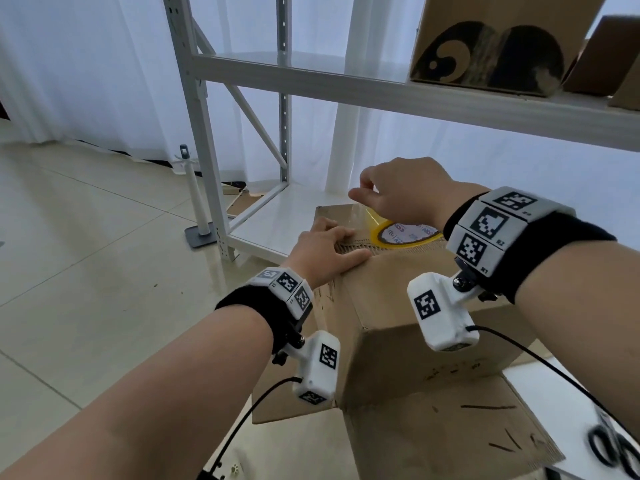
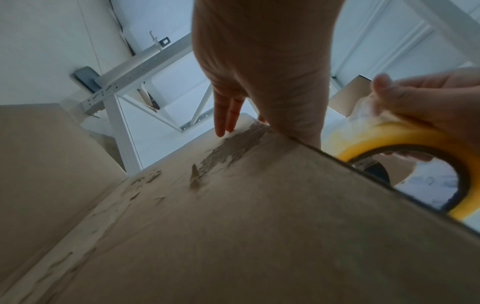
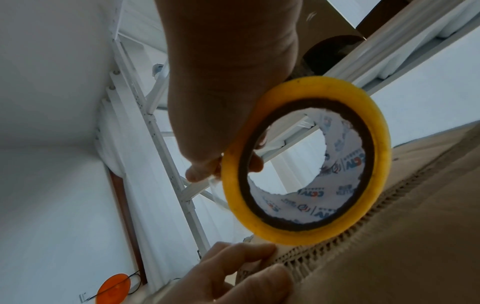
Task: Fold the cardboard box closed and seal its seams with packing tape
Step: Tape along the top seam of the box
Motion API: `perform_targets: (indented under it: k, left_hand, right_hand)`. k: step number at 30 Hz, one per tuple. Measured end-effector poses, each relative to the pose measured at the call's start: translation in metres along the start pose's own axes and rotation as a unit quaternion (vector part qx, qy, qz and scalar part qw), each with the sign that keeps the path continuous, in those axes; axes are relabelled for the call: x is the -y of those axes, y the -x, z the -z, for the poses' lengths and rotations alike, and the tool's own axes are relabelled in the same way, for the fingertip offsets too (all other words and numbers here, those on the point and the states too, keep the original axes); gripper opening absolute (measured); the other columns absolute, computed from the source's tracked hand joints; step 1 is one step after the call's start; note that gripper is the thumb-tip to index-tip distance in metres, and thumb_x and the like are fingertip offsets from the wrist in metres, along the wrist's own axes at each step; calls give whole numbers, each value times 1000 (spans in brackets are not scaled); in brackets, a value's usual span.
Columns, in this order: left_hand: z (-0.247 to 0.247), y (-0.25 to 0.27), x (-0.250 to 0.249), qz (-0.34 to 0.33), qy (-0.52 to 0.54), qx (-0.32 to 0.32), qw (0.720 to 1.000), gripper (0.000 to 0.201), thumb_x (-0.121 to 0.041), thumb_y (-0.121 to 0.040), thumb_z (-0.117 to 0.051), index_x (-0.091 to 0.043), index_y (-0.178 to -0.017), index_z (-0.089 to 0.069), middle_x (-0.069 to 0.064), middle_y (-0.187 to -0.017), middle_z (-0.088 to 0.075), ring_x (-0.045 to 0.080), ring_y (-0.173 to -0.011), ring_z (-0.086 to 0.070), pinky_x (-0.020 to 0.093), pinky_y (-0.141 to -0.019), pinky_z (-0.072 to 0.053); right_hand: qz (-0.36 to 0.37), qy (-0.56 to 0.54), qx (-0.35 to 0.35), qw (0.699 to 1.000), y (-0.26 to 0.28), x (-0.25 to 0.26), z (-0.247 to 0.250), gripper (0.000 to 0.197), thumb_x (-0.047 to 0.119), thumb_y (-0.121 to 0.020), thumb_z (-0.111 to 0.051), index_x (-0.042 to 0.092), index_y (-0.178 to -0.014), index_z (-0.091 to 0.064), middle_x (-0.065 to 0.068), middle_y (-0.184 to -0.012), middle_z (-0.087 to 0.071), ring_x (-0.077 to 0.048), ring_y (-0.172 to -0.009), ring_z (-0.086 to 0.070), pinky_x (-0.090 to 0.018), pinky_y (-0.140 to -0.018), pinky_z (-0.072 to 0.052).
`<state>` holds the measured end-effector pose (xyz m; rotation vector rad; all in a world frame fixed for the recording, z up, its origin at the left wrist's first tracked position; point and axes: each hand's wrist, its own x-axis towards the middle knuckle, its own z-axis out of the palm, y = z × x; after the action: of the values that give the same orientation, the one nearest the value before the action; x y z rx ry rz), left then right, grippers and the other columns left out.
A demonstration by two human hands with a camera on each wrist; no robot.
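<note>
A brown cardboard box point(image 1: 408, 306) stands in front of me, its near flaps point(image 1: 433, 427) folded outward and down. My left hand point(image 1: 337, 244) lies flat with straight fingers on the box's top at its far left end, pressing on the corrugated edge. My right hand point(image 1: 370, 194) hovers just beyond it and grips a yellow-rimmed roll of clear packing tape point(image 1: 405, 233) that touches the box top. A clear strip runs from the roll toward the far edge. In the right wrist view the tape roll point(image 3: 306, 160) hangs from my right fingers point(image 3: 205, 170), above my left hand's fingers point(image 3: 233, 267).
A white metal shelf rack point(image 1: 346, 81) rises behind the box, with other cardboard boxes point(image 1: 491, 39) on its upper shelf. Black-handled scissors point(image 1: 613, 448) lie on a white surface at the lower right. A white post on a grey base point(image 1: 197, 202) stands on the tiled floor to the left.
</note>
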<state>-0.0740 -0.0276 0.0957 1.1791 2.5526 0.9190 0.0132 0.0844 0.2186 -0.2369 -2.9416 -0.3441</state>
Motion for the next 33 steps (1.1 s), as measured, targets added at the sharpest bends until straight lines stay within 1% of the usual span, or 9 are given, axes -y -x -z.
perform_targets:
  k: [3,8,12,17,23,26,28,31,33]
  left_hand:
    - [-2,-3,5,-5,4,-15,1000,61,-65,-80,-56,-34,-132,-52,-8,-135,-36,18,-125,-35,33,-105,-31]
    - [-6,0,7,-11,20,-47,999,57,-62,-82,-56,-30,-129,-55,-7,-129,-40,18,-121,-35,28,-98,-27]
    - [-4,7,6,-5,-24,-66,998,45,-64,-85,-50,-39,-121,-59,-7,-131,-42,21,-120,-35,38,-98,-31]
    - [-4,12,10,8,-33,-64,997,45,-63,-89,-44,-40,-125,-55,-9,-138,-38,23,-126,-33,44,-100,-28]
    - [-9,7,7,7,-14,-52,999,42,-61,-91,-42,-41,-125,-55,-9,-140,-36,23,-127,-31,44,-101,-26]
    - [-7,4,10,12,91,-12,996,36,-51,-94,-46,-36,-123,-57,-5,-141,-33,22,-131,-27,43,-110,-22]
    - [2,6,11,17,224,15,974,27,-38,-96,-49,-30,-119,-60,-4,-141,-35,17,-133,-29,39,-112,-22]
    - [17,11,7,35,339,13,940,21,-21,-98,-46,-22,-109,-64,-4,-127,-52,10,-120,-41,26,-99,-26]
    - [21,12,1,35,361,1,932,27,-21,-98,-42,-19,-110,-66,-5,-124,-56,5,-110,-44,21,-92,-28]
  right_hand:
    - [21,-6,-15,1000,5,-9,5,40,48,-100,-33,19,-105,-60,7,-79,-54,-15,-74,-51,-26,-55,-28]
    - [57,-33,-51,996,15,-7,1,37,48,-99,-36,21,-108,-60,9,-73,-52,-11,-67,-44,-26,-55,-29]
    - [77,2,-28,997,17,4,-6,38,47,-99,-34,19,-109,-58,13,-65,-41,-6,-58,-36,-27,-61,-31]
    - [70,3,-39,997,17,5,-9,39,48,-100,-33,19,-109,-58,12,-67,-41,-13,-70,-43,-22,-53,-26]
    - [41,-38,-16,998,14,-3,-9,38,47,-100,-34,20,-110,-59,10,-75,-46,-14,-76,-47,-28,-67,-31]
    - [31,-64,15,997,8,-2,-11,30,47,-100,-35,24,-101,-54,16,-71,-42,-14,-77,-47,-29,-68,-31]
    - [29,-75,27,996,3,-2,-12,29,47,-100,-36,24,-98,-52,15,-72,-44,-14,-77,-47,-29,-67,-32]
    - [31,-78,32,996,-1,-3,-14,30,47,-99,-37,23,-99,-54,13,-73,-45,-14,-77,-48,-30,-67,-33]
    - [34,-82,30,996,-1,-3,-15,29,47,-99,-38,23,-100,-54,14,-72,-44,-14,-78,-48,-30,-69,-33]
